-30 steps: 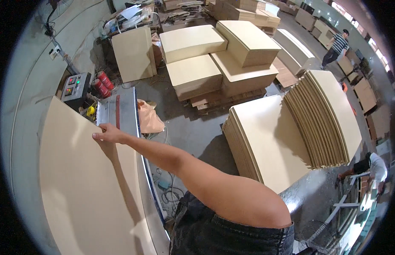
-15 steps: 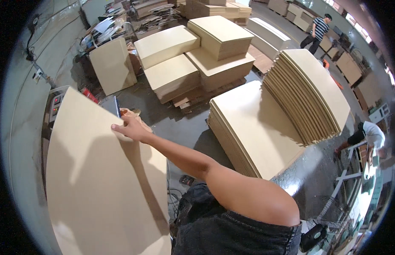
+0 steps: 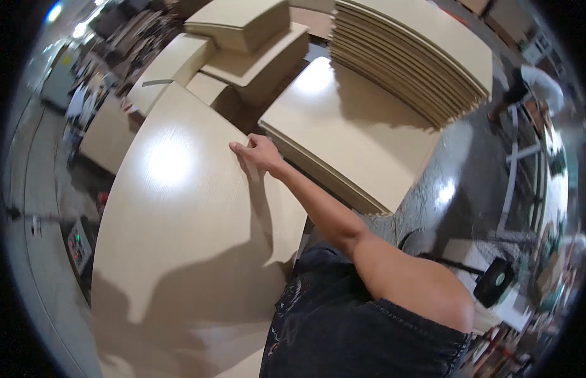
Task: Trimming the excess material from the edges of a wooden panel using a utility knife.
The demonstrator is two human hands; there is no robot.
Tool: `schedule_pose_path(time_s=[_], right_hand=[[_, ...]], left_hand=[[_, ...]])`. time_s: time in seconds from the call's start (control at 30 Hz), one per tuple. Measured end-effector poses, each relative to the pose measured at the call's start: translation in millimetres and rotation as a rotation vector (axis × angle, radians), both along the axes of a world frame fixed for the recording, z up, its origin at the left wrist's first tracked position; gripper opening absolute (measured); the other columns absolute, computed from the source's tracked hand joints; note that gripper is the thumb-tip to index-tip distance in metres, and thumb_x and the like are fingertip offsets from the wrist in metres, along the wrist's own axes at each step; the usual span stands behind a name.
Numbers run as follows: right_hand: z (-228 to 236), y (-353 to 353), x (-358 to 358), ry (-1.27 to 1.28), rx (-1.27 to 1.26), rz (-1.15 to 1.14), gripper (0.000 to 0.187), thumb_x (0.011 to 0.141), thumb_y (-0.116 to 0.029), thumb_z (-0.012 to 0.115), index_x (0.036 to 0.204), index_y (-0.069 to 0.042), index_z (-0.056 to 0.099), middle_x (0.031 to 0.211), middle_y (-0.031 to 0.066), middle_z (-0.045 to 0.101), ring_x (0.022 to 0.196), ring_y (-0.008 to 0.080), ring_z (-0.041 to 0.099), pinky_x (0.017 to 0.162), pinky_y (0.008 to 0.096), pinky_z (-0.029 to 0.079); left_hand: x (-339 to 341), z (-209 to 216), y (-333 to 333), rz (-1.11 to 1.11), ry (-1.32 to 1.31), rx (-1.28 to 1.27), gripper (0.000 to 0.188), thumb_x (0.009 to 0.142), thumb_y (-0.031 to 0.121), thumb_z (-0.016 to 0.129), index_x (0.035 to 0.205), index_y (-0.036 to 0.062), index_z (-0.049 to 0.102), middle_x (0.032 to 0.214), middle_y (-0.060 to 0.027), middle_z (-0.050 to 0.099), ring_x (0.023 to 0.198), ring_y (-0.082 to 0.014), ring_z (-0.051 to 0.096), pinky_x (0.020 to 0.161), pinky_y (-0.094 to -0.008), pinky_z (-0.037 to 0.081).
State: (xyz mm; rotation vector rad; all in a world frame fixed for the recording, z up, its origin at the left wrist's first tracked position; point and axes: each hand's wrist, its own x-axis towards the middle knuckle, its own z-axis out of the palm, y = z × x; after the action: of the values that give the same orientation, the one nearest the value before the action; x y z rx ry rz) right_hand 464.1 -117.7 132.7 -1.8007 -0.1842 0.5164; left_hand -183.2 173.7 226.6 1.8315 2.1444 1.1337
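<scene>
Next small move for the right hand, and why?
Probably ease the large board slightly right, toward the low stack: the right hand grips the board's right edge, and the stack lies just beyond that hand, its broad flat top facing up. The left hand is out of view.

Your right arm (image 3: 324, 208), bare to the shoulder (image 3: 431, 293), reaches forward and leftward, elbow (image 3: 354, 236) slightly bent, wrist (image 3: 280, 169) nearly straight; your right grip (image 3: 261, 153) is pinched closed, thumb (image 3: 239, 148) on the upper side, pointing left.
</scene>
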Motion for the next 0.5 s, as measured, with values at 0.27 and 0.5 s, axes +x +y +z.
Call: schedule_pose_path(time_s=[0.27,0.5], right_hand=[[-66.4,-146.6,62.6,0.033,-0.17,-0.525,0.067,0.07,-0.065,0.058,0.087,-0.001,0.062,0.084,0.0174,0.064,0.082,0.031,0.061,0.073,0.0391,0.047],[-92.1,-275.9,33.0,0.161,-0.169,-0.896,0.045,0.079,-0.048,0.062,0.082,-0.004,0.06,0.072,0.0055,0.061,0.068,0.0162,0.056,0.066,0.0311,0.044]], left_hand=[[242.8,48.8,25.8,-0.41,-0.218,-0.31,0.045,0.09,0.04,0.048,0.118,0.0051,0.053,0.116,-0.0154,0.054,0.098,-0.0286,0.052,0.083,-0.0403,0.043],[497.7,14.9,40.3,-1.01,-0.436,-0.697,0.057,0.089,0.042,0.052,0.122,-0.0039,0.048,0.114,-0.0113,0.055,0.097,-0.0216,0.055,0.082,-0.0331,0.045]])
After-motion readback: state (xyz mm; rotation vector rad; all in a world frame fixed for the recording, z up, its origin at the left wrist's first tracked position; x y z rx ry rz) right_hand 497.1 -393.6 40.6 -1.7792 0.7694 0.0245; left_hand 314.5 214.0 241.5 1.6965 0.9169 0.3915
